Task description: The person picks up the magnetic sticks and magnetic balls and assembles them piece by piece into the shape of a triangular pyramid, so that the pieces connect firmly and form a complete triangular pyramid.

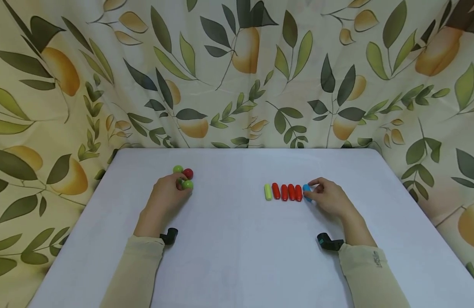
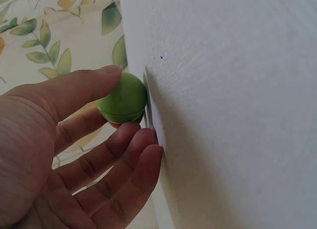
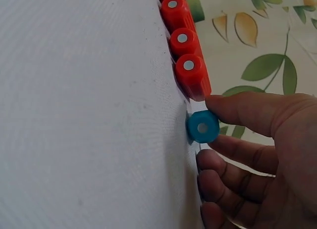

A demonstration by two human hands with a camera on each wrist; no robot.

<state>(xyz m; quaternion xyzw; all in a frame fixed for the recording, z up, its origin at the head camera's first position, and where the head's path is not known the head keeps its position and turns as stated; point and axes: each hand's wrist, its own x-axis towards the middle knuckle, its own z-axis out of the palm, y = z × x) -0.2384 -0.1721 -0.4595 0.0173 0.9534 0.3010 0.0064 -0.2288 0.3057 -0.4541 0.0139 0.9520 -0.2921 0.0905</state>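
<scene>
My left hand (image 1: 169, 192) pinches a green ball (image 1: 187, 185) between thumb and fingers at the table's left side. Just beyond it lie another green ball (image 1: 177, 169) and a red ball (image 1: 188, 173). In the left wrist view the held ball (image 2: 124, 96) is low against the tabletop. On the right, my right hand (image 1: 331, 197) pinches a short blue stick (image 1: 307, 192) with thumb and fingertips. The right wrist view gives an end-on look at this stick (image 3: 203, 126), with a pale round spot in its end. Beside it stretches a row of several red sticks (image 1: 292, 192).
A yellow-green stick (image 1: 268, 192) lies at the row's left end. The white tabletop (image 1: 237, 248) reaches back to a leaf-and-fruit patterned cloth (image 1: 237, 107). A small black device (image 1: 169, 236) sits at the left wrist, another (image 1: 330, 242) at the right wrist.
</scene>
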